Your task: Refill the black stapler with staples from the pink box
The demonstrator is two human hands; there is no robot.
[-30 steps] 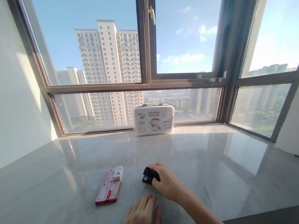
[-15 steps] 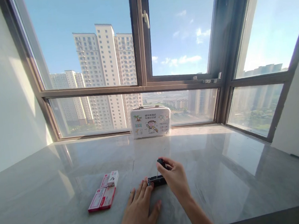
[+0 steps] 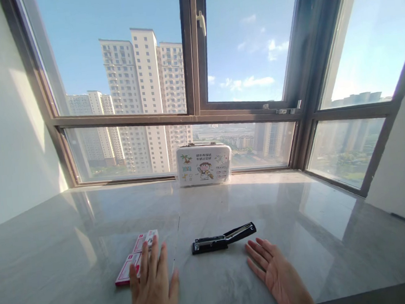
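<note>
A black stapler [image 3: 222, 239] lies swung fully open on the grey marble ledge [image 3: 302, 219]. Its two halves are spread in one line, one end to the left and the other to the right. My right hand [image 3: 276, 271] rests palm up just right of it, fingers stretched, touching nothing. My left hand [image 3: 153, 286] lies flat, fingers extended, with its fingertips over the near edge of red-and-white staple boxes [image 3: 135, 254].
A white tin case [image 3: 204, 164] printed with cartoon pictures stands against the window at the back. Dark window frames [image 3: 195, 76] run behind the ledge. A white wall [image 3: 3, 133] closes the left side. The ledge's front edge runs along the bottom right.
My right hand let go of the stapler, which now lies fully opened flat. It drew back to the right. My left hand slid left onto the staple boxes.
</note>
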